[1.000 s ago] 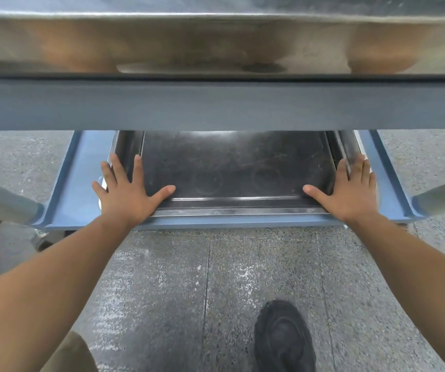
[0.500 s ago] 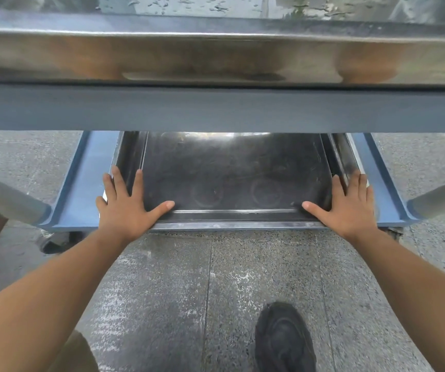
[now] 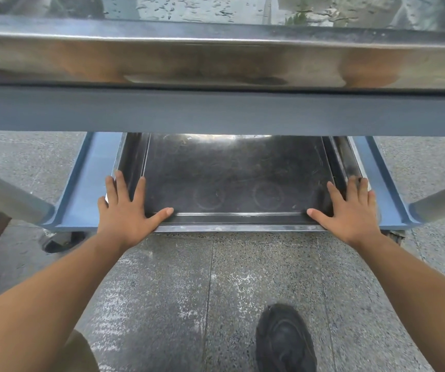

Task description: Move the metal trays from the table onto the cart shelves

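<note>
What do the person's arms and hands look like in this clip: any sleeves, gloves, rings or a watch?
Both forearms are bare along all that shows; no sleeve reaches into view. The left hand and the right hand wear no gloves, and no ring, watch or wristband shows on fingers or wrists. Fingernails look short and unpainted. Nothing is marked on either arm. Otherwise only a black shoe shows below.

Dark, scuffed metal tray [image 3: 237, 181] sits flat on the blue lower cart shelf [image 3: 87, 189]; another shiny tray [image 3: 216, 60] up at 12 o'clock.
</note>
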